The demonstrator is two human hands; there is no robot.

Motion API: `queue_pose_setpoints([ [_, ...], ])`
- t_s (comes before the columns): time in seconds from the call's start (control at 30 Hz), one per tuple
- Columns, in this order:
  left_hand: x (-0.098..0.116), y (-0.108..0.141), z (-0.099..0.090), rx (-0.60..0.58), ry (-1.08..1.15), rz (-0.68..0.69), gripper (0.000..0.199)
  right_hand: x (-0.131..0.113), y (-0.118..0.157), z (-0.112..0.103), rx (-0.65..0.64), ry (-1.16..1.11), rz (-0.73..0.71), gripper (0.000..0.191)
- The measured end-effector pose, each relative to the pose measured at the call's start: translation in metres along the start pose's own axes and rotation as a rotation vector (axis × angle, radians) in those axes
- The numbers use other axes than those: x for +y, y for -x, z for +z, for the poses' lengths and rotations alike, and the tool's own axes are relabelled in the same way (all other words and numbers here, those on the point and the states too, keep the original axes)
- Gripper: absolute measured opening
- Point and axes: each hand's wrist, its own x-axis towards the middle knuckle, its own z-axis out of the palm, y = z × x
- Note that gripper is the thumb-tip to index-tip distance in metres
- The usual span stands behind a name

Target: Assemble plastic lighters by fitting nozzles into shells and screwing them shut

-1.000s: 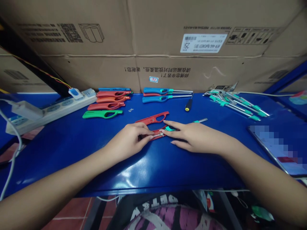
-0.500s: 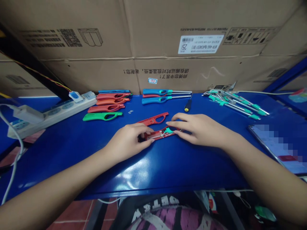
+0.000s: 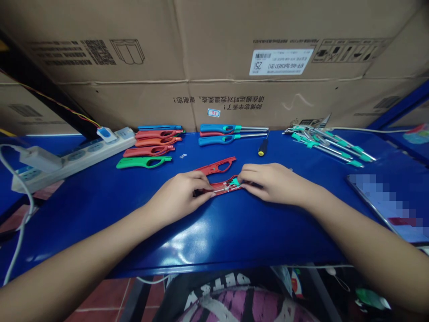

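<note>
An opened red lighter shell (image 3: 221, 188) lies on the blue table between my hands, with a clear tube, thin wires and a green trigger piece (image 3: 235, 182) inside. My left hand (image 3: 184, 192) grips the shell's left end between thumb and fingers. At the other end, my right hand (image 3: 264, 181) pinches at the green piece; its fingertips partly hide that end. Just behind the held shell rests a second red shell half (image 3: 219, 167), its left part covered by my left hand.
Coloured lighter shells (image 3: 144, 162) sit back left near small screws (image 3: 182, 156) and a power strip (image 3: 77, 156). Assembled lighters (image 3: 217, 140), a screwdriver (image 3: 263, 146), metal rods with green parts (image 3: 321, 145) and a tablet (image 3: 385, 205) stand farther right. Cardboard (image 3: 214, 53) forms the back.
My right hand has moved slightly left, and its fingers have closed in on the green piece. My left hand has shifted only a little at the shell's left end.
</note>
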Motion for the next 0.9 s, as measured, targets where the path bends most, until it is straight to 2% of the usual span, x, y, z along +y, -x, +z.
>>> queue_pose_setpoints([
  [0.13, 0.0, 0.0, 0.001, 0.015, 0.0, 0.011, 0.016, -0.002, -0.001, 0.002, 0.055, 0.035, -0.073, 0.027],
  [0.27, 0.001, 0.0, 0.001, 0.012, 0.0, 0.0, 0.016, -0.003, -0.002, 0.005, 0.032, -0.011, -0.116, 0.029],
  [0.63, 0.001, 0.0, 0.002, 0.008, -0.021, -0.014, 0.016, -0.012, -0.005, 0.004, -0.021, -0.351, 0.025, 0.026],
  [0.8, -0.001, 0.0, 0.003, 0.016, -0.007, -0.005, 0.016, -0.013, -0.004, 0.002, -0.039, -0.433, 0.044, 0.024],
  [0.9, -0.001, 0.0, 0.004, 0.026, -0.003, -0.002, 0.016, -0.011, -0.004, 0.003, -0.007, -0.423, 0.029, 0.024],
])
